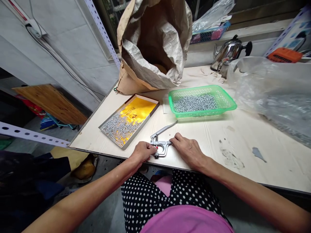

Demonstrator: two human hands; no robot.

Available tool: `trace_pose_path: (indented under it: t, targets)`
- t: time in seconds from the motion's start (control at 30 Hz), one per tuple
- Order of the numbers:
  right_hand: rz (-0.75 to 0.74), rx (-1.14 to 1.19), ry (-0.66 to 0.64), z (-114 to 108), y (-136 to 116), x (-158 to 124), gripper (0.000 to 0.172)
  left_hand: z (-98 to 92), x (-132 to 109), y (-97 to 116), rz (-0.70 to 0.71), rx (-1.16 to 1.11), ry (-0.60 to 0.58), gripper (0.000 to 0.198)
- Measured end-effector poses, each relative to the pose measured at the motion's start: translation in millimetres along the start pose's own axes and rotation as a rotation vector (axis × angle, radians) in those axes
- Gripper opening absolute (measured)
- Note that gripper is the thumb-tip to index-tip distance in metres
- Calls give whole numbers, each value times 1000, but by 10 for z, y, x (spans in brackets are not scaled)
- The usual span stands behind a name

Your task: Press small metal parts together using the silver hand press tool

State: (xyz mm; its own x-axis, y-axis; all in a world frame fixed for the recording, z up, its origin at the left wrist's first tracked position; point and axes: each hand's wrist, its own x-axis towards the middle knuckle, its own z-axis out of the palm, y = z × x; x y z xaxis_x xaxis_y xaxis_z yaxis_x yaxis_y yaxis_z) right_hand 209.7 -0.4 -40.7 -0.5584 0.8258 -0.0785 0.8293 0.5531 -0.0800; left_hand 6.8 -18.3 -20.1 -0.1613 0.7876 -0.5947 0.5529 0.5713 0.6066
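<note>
Counter (243,129), pale and wood-grained, has you working right at its near edge, so anything that slips could roll off. Brown paper sack (150,69) gapes toward its far left corner; slumping forward, it could shove what stands before it. Clear plastic bag (274,84) sprawls over the right half, where loose film could snag your reach. Green perforated basket (223,100), between the middle and the far edge, is low-walled, so a tug on its rim might spill its load. Shallow rectangular tray (138,105) lies toward the left edge, its nearest corner close to your side; a wide sweep could knock it. Your right hand (188,149) grips the end of the snap pliers' frame; your left hand (143,151) has thumb and fingers pinched together at the tool's mouth, what they hold being hidden. The snap pliers (166,149) lie at the near edge, between your hands, lever raised: pressed too soon, they could nip your fingertips. The red piece (157,147) in the mouth might sit crooked if your pinch shifts. Tiny metal pins (119,127), heaped loosely in the tray, could scatter at a bump.
</note>
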Motion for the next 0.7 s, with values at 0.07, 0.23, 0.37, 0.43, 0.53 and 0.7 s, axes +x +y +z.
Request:
trace_pose_path:
  t: [0.07,0.23,0.37,0.43,0.53,0.7]
  targets:
    - [-12,2,-3,-15,-18,56,23,-28,-7,5,-9,-10,16,22]
    - [6,20,-15,-18,-54,124,24,-45,-9,5,-25,-50,17,21]
    - [-26,24,18,25,-59,95,27,22,-63,5,-26,-67,51,17]
    - [-43,20,66,99,-35,51,30,65,-107,-1,-26,-78,69,16]
    - [-112,110,181,357,93,42,37,105,-95,-47,-53,-103,116,13]
    - [-233,363,362,917,329,271,46,93,67,-162,-110,-158,99,7]
